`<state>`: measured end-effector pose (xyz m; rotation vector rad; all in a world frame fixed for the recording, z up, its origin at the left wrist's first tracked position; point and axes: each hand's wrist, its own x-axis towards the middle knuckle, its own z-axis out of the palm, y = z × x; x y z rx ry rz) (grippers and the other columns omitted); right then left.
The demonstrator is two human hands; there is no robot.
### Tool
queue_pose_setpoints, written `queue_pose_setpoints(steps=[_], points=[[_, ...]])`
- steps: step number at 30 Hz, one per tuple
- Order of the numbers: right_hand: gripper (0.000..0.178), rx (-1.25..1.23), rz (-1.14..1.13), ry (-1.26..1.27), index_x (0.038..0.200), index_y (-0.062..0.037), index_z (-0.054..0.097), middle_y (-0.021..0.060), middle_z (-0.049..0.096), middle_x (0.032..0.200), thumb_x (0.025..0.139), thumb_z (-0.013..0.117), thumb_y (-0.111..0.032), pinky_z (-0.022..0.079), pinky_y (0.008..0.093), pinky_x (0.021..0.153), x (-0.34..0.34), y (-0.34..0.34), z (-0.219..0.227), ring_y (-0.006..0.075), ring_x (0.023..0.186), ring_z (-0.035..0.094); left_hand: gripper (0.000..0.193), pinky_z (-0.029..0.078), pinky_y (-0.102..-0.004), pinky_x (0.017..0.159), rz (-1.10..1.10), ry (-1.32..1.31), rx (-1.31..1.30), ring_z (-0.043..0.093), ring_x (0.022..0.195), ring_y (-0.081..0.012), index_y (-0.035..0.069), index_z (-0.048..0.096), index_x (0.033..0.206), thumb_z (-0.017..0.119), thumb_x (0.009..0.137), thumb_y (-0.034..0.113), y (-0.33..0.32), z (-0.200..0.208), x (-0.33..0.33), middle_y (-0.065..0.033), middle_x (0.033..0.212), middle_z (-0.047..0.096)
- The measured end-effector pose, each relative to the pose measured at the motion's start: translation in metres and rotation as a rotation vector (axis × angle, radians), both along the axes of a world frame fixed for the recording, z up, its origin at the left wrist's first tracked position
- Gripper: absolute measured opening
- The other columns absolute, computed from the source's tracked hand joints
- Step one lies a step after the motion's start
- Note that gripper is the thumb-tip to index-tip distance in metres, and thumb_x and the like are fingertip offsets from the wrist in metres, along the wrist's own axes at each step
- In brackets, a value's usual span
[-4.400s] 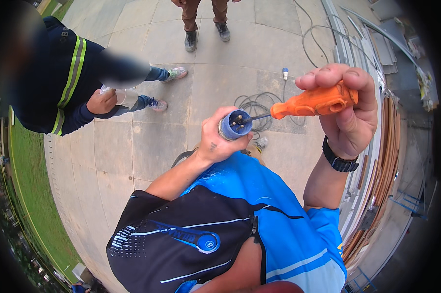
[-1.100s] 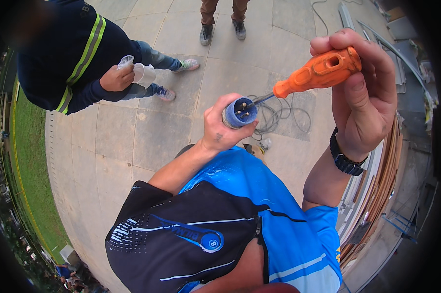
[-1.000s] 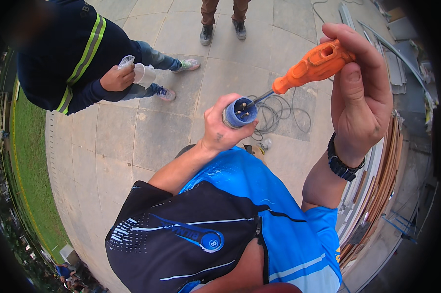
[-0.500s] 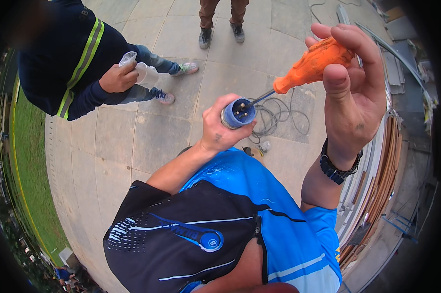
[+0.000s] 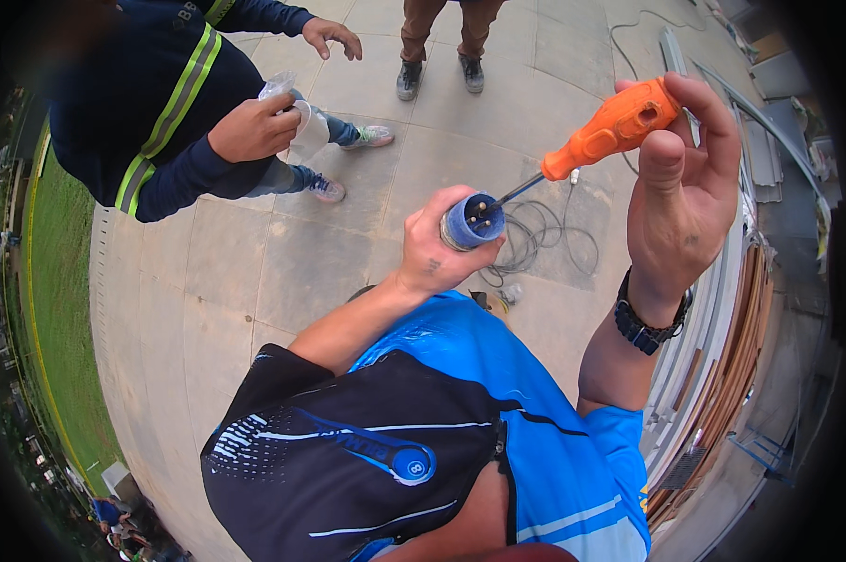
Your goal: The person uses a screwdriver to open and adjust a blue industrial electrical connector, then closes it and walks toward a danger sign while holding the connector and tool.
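Two hands work over a paved floor point(image 5: 348, 272). Right hand point(image 5: 680, 201) grasps an orange-handled screwdriver point(image 5: 610, 131), its tip inside a round blue plug point(image 5: 472, 222) clenched in the left hand point(image 5: 441, 248). Beyond the plug lie a coiled cable point(image 5: 559, 244) and a co-worker's hand point(image 5: 252, 129) holding a clear bag.

My shirt point(image 5: 498, 440): bright blue w/ black panel at 7 o'clock, thin blue-white line graphics, short sleeves. Black watch point(image 5: 649, 323) on right wrist at 4 o'clock. Small dark mark on left hand point(image 5: 432, 258).
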<state>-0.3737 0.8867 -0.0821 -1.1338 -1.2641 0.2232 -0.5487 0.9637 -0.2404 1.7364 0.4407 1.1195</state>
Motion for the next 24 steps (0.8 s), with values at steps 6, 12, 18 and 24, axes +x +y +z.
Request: queue_pose_setpoints(steps=[6, 12, 18, 24], points=[[0.036, 0.067, 0.203, 0.091, 0.132, 0.0015, 0.048, 0.025, 0.061, 0.12, 0.103, 0.049, -0.019, 0.044, 0.0469, 0.104, 0.005, -0.001, 0.008, 0.0314, 0.119, 0.058, 0.048, 0.056, -0.0305, 0.072, 0.005, 0.0, -0.058, 0.07, 0.08, -0.0172, 0.003, 0.06, 0.107, 0.085, 0.066, 0.009, -0.004, -0.003, -0.001, -0.0087, 0.09, 0.07], [0.035, 0.052, -0.173, -0.212, 0.124, 0.0035, 0.057, 0.0183, 0.062, 0.117, 0.101, 0.054, -0.023, 0.046, 0.0438, 0.103, -0.008, 0.0, 0.009, 0.029, 0.115, 0.06, 0.049, 0.056, -0.0308, 0.073, 0.016, 0.01, 0.008, 0.07, 0.081, -0.0178, 0.002, 0.059, 0.107, 0.085, 0.066, 0.009, -0.002, -0.005, -0.002, -0.0095, 0.09, 0.07], [0.036, 0.071, 0.019, -0.05, 0.125, 0.0041, 0.057, 0.0193, 0.062, 0.114, 0.096, 0.061, -0.016, 0.052, 0.0403, 0.095, -0.006, 0.0, 0.015, 0.0293, 0.112, 0.062, 0.05, 0.056, -0.0308, 0.074, -0.007, 0.011, -0.007, 0.07, 0.081, -0.018, 0.002, 0.059, 0.109, 0.085, 0.066, 0.009, -0.002, -0.007, -0.004, -0.0097, 0.09, 0.07], [0.036, 0.115, 0.019, -0.097, 0.13, 0.0034, 0.053, 0.0255, 0.059, 0.125, 0.097, 0.058, -0.01, 0.05, 0.0432, 0.099, -0.005, 0.004, 0.008, 0.0308, 0.114, 0.061, 0.051, 0.056, -0.0305, 0.074, -0.009, -0.01, -0.001, 0.07, 0.081, -0.0175, 0.002, 0.058, 0.11, 0.085, 0.066, 0.009, -0.002, -0.007, -0.002, -0.0093, 0.091, 0.07]])
